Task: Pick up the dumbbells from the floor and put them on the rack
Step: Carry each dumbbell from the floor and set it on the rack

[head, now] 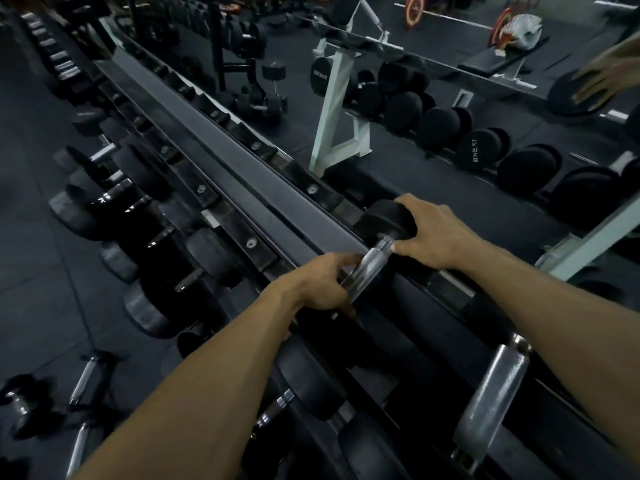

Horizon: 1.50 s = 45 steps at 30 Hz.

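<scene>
A black dumbbell with a chrome handle lies across the top tier of the long black rack. My left hand grips the near part of its handle. My right hand holds the far rubber head, fingers wrapped over it and thumb by the handle's collar. Several more dumbbells lie on the dark floor at the lower left.
Lower rack tiers hold several black dumbbells. Another chrome-handled dumbbell sits on the top tier at the lower right. A mirror behind the rack reflects a white-framed rack, more weights and a hand.
</scene>
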### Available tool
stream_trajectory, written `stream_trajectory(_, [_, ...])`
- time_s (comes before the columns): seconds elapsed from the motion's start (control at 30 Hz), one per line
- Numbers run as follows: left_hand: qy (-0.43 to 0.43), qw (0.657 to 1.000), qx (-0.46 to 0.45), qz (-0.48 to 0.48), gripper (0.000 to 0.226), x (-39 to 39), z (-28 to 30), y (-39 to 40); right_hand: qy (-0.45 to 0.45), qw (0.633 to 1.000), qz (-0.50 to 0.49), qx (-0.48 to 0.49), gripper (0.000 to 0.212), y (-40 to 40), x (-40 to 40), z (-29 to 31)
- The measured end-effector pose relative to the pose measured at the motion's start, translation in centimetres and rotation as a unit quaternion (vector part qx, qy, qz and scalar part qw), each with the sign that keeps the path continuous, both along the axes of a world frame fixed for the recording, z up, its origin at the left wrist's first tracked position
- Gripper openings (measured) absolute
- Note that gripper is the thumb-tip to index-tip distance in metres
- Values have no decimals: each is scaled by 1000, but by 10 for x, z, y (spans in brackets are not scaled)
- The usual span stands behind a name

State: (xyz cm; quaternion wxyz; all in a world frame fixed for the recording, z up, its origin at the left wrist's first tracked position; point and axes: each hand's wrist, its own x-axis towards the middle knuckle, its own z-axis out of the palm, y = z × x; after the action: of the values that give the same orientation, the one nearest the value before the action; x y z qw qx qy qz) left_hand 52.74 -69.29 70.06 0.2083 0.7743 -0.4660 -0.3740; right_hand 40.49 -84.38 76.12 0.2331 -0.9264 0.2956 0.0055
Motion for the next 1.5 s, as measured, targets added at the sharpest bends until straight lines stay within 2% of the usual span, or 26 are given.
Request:
stream_trajectory(0.13, [-32,999,-15,9,90,7,2,5,26,1000,11,-10,59,1,12,6])
stream_trajectory(0.23, [-56,998,-24,28,76,6,5,9,42,999,10,-21,60,1,14,9])
stream_trajectory(0.4, [-72,991,-63,91,51,-1,12,29,32,991,63,-117,69,17,27,16])
stream_trajectory(0.6, [-144,965,-73,207,52,-1,23,87,3,971,178,-157,72,79,59,27])
stream_trajectory(0.8, [-203,948,-34,244,56,-9,17,222,16,952,265,-151,70,185,84,35])
stream_trajectory(1.0, [-282,910,67,295,47,-34,12,393,58,917,360,-161,74,337,98,27])
stream_trajectory(1.17, [-260,887,93,371,40,-62,-4,532,92,884,432,-153,71,476,107,8])
stream_trajectory(1.27, [-244,874,117,403,42,-80,-15,599,109,865,468,-141,66,552,114,-12])
stream_trajectory(1.37, [-226,862,137,432,52,-90,-33,654,120,846,504,-126,61,619,121,-39])
stream_trajectory(1.5, [-174,851,182,461,48,-93,-76,702,130,823,544,-99,55,681,136,-88])
